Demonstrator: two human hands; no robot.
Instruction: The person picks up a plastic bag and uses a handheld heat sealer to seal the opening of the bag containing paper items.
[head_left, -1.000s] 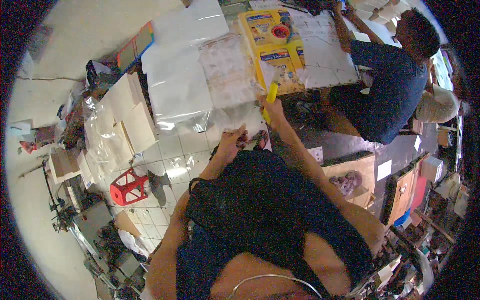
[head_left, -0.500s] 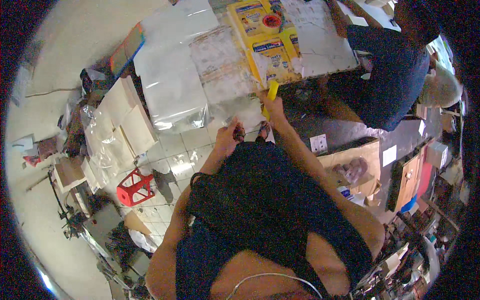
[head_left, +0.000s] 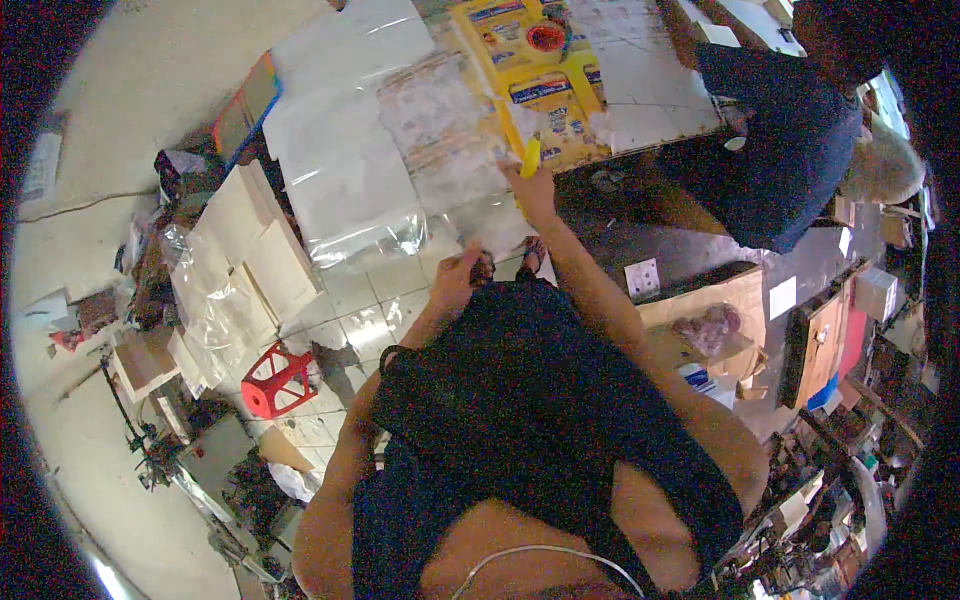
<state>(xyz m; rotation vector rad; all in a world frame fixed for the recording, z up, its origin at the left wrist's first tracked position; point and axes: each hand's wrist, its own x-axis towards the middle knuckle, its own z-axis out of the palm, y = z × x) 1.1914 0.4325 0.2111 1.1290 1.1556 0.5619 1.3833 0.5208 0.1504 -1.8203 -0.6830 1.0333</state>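
My right hand (head_left: 532, 190) is closed on a slim yellow strip-shaped thing (head_left: 531, 157) at the near edge of the table (head_left: 455, 165); its exact kind is unclear. Just beyond it lie yellow printed sheets (head_left: 545, 95) with blue and white areas. A small round red-rimmed container (head_left: 546, 38) stands on them. My left hand (head_left: 456, 280) is nearer to me, with curled fingers beside the hanging edge of a clear plastic sheet (head_left: 478, 222). Whether it grips that sheet cannot be made out.
A white sheet (head_left: 345, 130) covers the table's left part. At the right stands another person in dark clothes (head_left: 785, 150). A red stool (head_left: 278, 382) lies at the lower left, near pale boards (head_left: 250, 240). Cardboard (head_left: 705, 310) lies on the floor at right.
My right hand has moved slightly farther away and to the left with the yellow strip-shaped thing, whose tilt has shifted. My left hand has stayed nearly in place.
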